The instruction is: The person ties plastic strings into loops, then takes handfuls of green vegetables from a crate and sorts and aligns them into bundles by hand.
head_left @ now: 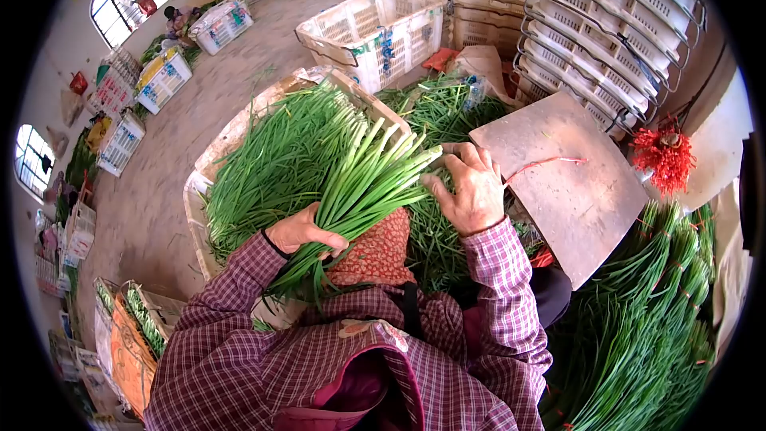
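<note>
Two windows (128,0) let light into a room with pale walls and a bare, dusty-looking floor (207,96), where crates stood in a row along the far side. On the right rose a tilted stack of crates (598,40), and near it a flat board (558,191) carried one red tie (550,162). Many more ties hung in a red cluster (662,158) beyond it, above tied bundles (638,327).

The bunch (371,172) of greens was held above the lap cloth (375,251), partly over the loose greens in the crate (384,109). Its long axis ran diagonally: pale stalk ends pointed forward and to the right, leafy ends back and left toward the body.

The left hand (307,230) gripped it lower down, fingers wrapped round the leaves. The right hand (469,187) was curled at the pale ends; whether its fingertips pinched a stalk, I could not tell.

Blue marks showed on a white crate (419,36), too blurred to read.
</note>
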